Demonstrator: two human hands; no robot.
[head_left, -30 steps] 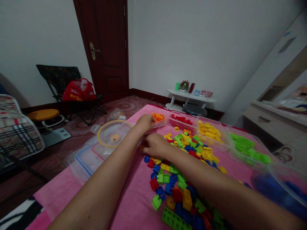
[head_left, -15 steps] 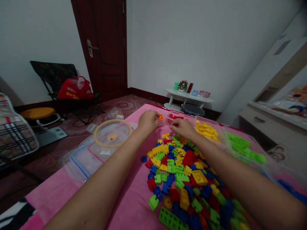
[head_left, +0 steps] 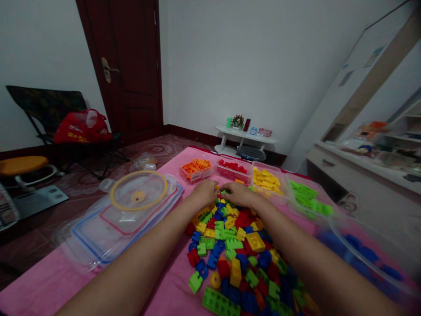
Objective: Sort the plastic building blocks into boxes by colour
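Note:
A heap of mixed plastic building blocks (head_left: pixel 226 232) in red, yellow, green and blue lies on a pink cloth (head_left: pixel 174 267). At the heap's far end, my left hand (head_left: pixel 205 193) is closed, with a bit of yellow at its fingertips. My right hand (head_left: pixel 238 194) faces it a short gap away, its fingers curled down onto the blocks, some green showing by the tips. What either hand grips is too small and covered to make out. Just beyond stand a clear box of orange blocks (head_left: pixel 196 170) and a clear box of red blocks (head_left: pixel 233 168).
To the right stand clear boxes of yellow blocks (head_left: pixel 267 181), green blocks (head_left: pixel 309 197) and blue blocks (head_left: pixel 365 254). Clear lids (head_left: pixel 95 228) are stacked at the left, topped by a round yellow-rimmed lid (head_left: pixel 140 189). A drawer cabinet (head_left: pixel 345 171) is at the right.
My left hand has come back from the orange box and my right hand from beside the red box; both are now at the heap's far end. The view has shifted right.

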